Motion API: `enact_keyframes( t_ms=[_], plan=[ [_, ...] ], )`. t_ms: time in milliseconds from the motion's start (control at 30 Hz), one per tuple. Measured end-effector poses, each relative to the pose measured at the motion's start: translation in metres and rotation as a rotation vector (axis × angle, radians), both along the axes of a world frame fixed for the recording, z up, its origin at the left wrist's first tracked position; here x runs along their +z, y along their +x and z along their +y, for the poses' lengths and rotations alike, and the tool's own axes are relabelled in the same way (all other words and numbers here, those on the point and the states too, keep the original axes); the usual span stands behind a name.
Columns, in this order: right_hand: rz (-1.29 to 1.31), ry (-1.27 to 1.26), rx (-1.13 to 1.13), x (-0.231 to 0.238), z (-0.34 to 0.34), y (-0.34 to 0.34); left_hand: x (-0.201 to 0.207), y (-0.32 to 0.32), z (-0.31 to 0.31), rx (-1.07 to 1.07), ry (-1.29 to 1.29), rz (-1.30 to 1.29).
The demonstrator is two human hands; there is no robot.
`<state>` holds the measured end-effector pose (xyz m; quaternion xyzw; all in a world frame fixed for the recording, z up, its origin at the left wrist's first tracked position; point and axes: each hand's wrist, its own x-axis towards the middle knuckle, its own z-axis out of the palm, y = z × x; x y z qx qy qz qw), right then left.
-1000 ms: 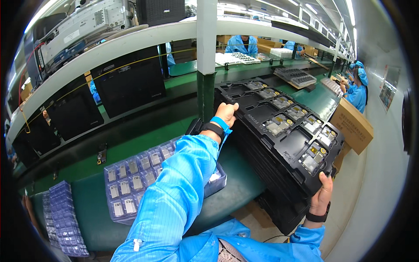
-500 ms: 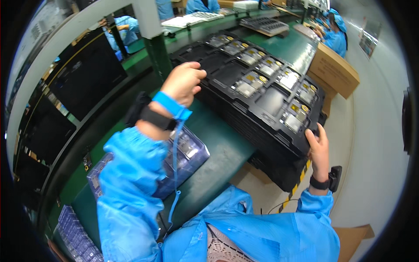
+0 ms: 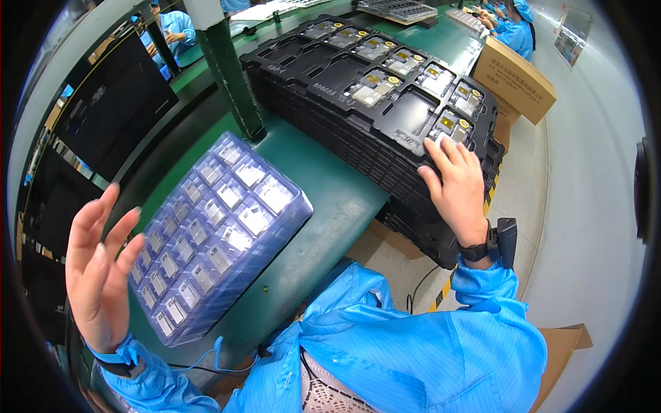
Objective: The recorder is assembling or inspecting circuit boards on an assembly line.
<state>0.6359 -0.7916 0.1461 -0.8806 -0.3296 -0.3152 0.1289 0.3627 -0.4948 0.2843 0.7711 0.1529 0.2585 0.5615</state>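
A stack of black plastic trays (image 3: 330, 127) stands on the green bench, ahead and to the right. Its top tray holds several small electronic modules (image 3: 375, 88) with silver shields and round yellow rings; other pockets hold nothing. My right hand (image 3: 456, 180) lies over the near right edge of that tray. Its fingers are stretched out, the tips at a module (image 3: 451, 125) they partly cover. To the left, a stack of clear purplish blister trays (image 3: 237, 289) carries rows of small silver parts. My left hand (image 3: 100, 268) is raised beside its left side, fingers spread, holding nothing.
A green post (image 3: 231, 76) rises between the two stacks. Dark panels (image 3: 113, 113) fill a frame on the left. Cardboard boxes (image 3: 513, 79) stand beyond the black trays. Co-workers in blue (image 3: 509, 34) sit farther along the bench. A blue coiled cord (image 3: 217, 351) runs near my left sleeve.
My left hand has left the black tray and moved down-left beside the blister trays, now uncovered. My right hand has shifted from the tray's corner onto the near modules. The view has moved too.
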Motion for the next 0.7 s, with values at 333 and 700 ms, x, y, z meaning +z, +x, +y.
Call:
enact_keyframes(
  t_ms=[333, 700],
  plan=[
    [0.127, -0.035, -0.089, 0.007, 0.001, -0.015, -0.042, -0.16, 0.126, 0.293, -0.455, -0.34],
    [0.185, -0.091, -0.016, 0.012, 0.01, -0.028, -0.107, -0.199, 0.24, 0.682, -0.63, -0.32]
  ],
)
